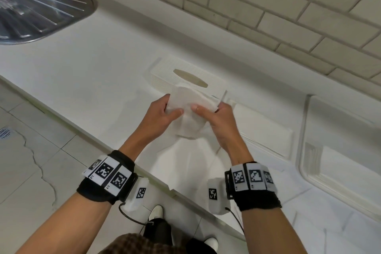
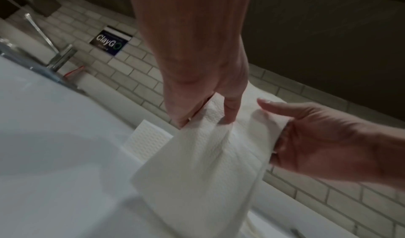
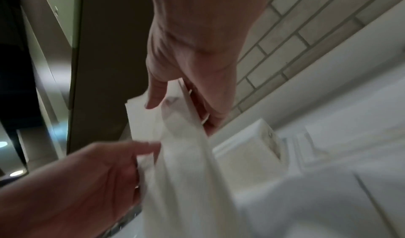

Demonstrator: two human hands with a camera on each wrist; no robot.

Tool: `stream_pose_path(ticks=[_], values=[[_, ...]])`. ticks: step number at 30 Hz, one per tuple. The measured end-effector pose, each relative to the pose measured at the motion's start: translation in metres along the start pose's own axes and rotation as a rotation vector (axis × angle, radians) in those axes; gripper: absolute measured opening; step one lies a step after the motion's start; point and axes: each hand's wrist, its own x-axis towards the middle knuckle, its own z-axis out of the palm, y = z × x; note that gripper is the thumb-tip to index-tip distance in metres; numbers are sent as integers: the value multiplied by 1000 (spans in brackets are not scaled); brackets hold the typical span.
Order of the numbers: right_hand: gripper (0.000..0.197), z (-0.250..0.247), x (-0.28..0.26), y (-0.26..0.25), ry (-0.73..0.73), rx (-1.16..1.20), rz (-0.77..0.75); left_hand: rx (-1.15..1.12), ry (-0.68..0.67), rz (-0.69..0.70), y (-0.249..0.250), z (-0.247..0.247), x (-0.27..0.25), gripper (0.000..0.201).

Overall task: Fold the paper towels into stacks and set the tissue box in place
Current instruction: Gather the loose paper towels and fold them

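Together we grip one paper towel (image 1: 190,107) above the counter (image 1: 86,72): our left hand (image 1: 159,116) pinches its left edge, our right hand (image 1: 221,122) its right, and the tissue box (image 1: 165,66) sits just beyond our fingertips.

You are standing at a white counter (image 1: 86,72) running diagonally under your view. A wall of pale brick-shaped tiles (image 1: 268,6) with grey grout is rising behind the counter's far edge. At the counter's far left corner a ribbed steel draining board (image 1: 37,12) is catching the light, and a chrome tap (image 2: 54,51) is standing beside it. A dark sign reading "ClayGo" (image 2: 110,41) is sticking to the tiles. A moulded white recess (image 1: 334,163) is sitting at the counter's right end. Below you, grey floor tiles (image 1: 31,161) are showing a crack and a small drain grate (image 1: 5,133).
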Motion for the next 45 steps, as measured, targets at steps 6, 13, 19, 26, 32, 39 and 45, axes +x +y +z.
stream_pose_path(ticks=[6,13,19,26,32,39,45], values=[[12,-15,13,-39,-193,-518,-56,269,-111,65,19,6,9,8],[15,-56,10,-27,28,-192,58,-51,-29,-121,11,-38,12,29],[22,-46,12,14,36,42,146,-355,34,-285,-15,-33,11,38],[24,-25,10,44,88,53,183,-305,158,-238,-48,-31,-4,24],[36,-23,9,63,11,10,205,-201,185,-285,-58,-32,-11,34],[31,-25,8,68,40,56,221,-185,143,-200,-55,-29,-10,48],[25,-22,6,74,38,61,216,-123,122,-207,-58,-30,-7,34]])
